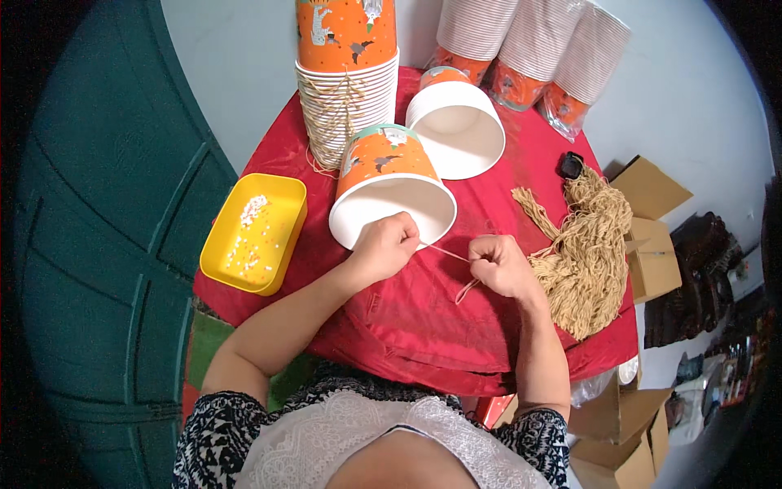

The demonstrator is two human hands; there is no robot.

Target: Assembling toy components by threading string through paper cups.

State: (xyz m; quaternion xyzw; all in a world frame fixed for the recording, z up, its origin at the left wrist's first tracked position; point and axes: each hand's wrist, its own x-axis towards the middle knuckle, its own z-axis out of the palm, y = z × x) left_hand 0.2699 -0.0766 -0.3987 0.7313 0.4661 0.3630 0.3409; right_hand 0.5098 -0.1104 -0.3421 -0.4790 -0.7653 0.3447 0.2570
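Observation:
A thin tan cord (445, 251) runs taut between my two hands, just in front of an orange paper bucket (383, 167) lying on its side with its white mouth toward me. My left hand (388, 244) is closed on one end of the cord, close to the bucket's lower rim. Further right, my right hand (501, 265) grips the cord in a fist, and a short loop hangs below it. Whether the cord passes through the bucket wall is hidden by my left fingers. A second white-lined bucket (460, 130) lies behind the first.
A yellow tray (295, 236) with small white and orange pieces sits at the left. Behind stands a tall stack of buckets (349, 41) with cords hanging off it. A heap of tan cords (582, 261) covers the right side of the red tablecloth (407, 326). Wrapped bucket stacks (533, 49) stand at the back.

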